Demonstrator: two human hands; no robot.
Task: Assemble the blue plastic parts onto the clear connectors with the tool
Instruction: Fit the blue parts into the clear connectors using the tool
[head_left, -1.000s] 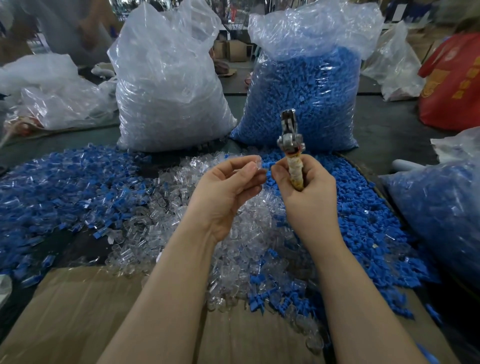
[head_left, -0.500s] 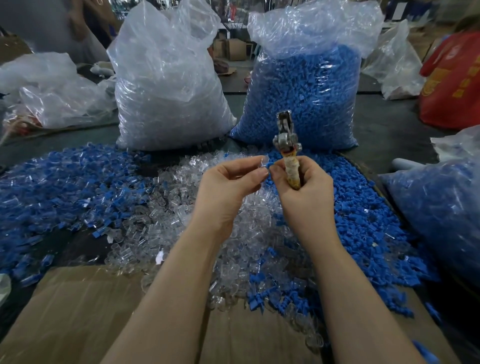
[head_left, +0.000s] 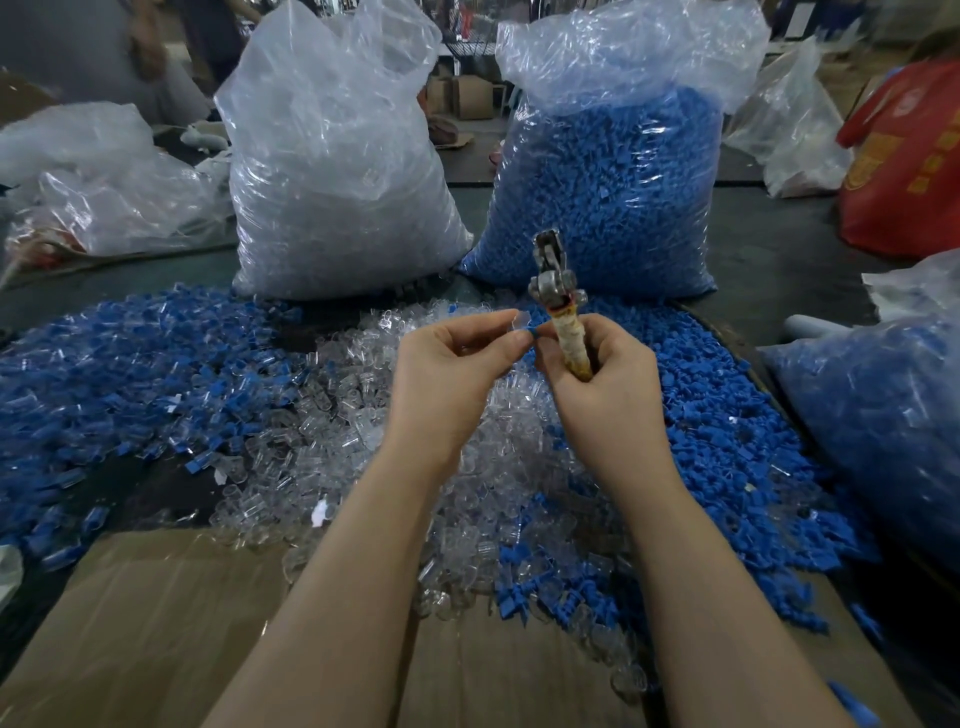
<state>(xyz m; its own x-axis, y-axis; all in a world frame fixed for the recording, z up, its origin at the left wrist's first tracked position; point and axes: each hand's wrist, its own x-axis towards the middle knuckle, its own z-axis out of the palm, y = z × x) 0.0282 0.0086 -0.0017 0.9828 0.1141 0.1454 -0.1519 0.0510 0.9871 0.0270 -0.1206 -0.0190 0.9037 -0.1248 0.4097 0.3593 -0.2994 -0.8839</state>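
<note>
Left hand (head_left: 452, 371) pinches clear connector (head_left: 518, 323); right hand (head_left: 602, 384) grips tool (head_left: 561, 306).

Left hand (head_left: 451, 364) fingertips pinched, right hand (head_left: 602, 379) fist-curled, wrists close

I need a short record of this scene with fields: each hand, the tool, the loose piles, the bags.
left hand: pinches a small clear connector with a blue part at its fingers, beside the tool
right hand: grips the tool's wrapped handle
tool: upright, metal head on top
loose piles: clear connectors in the middle; blue parts to the right; mixed blue and clear pieces to the left
bags: clear-filled bag behind left, blue-filled bag behind right
near edge: cardboard
</note>
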